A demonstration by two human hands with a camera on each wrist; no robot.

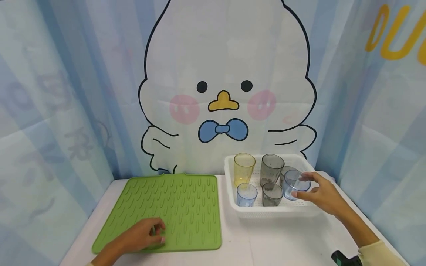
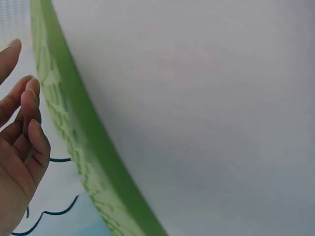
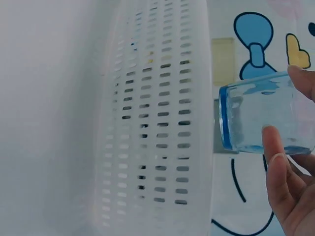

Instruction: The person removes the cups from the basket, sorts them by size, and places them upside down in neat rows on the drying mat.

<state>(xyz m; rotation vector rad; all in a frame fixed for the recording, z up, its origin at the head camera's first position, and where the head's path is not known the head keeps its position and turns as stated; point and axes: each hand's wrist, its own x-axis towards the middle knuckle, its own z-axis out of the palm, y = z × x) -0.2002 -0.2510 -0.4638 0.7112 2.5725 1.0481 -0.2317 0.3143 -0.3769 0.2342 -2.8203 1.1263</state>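
My right hand (image 1: 321,194) grips a clear blue glass (image 1: 295,186) between thumb and fingers at the right end of a white basket (image 1: 279,209). In the right wrist view the blue glass (image 3: 261,115) appears above the basket's rim, thumb and fingers on its sides. Still in the basket stand a tall yellow glass (image 1: 244,168), a tall grey glass (image 1: 271,170), a short blue glass (image 1: 247,195), a short grey glass (image 1: 271,195) and another grey glass (image 1: 284,173), partly hidden. Over the front of a green mat (image 1: 186,210), my left hand (image 1: 144,234) hovers, loosely curled, holding nothing.
A white-covered table (image 1: 243,240) carries the mat at left and the basket at right. Printed curtains (image 1: 226,55) enclose the back and both sides. Near my right sleeve shows a black object (image 1: 344,258), cut off by the frame's lower edge.
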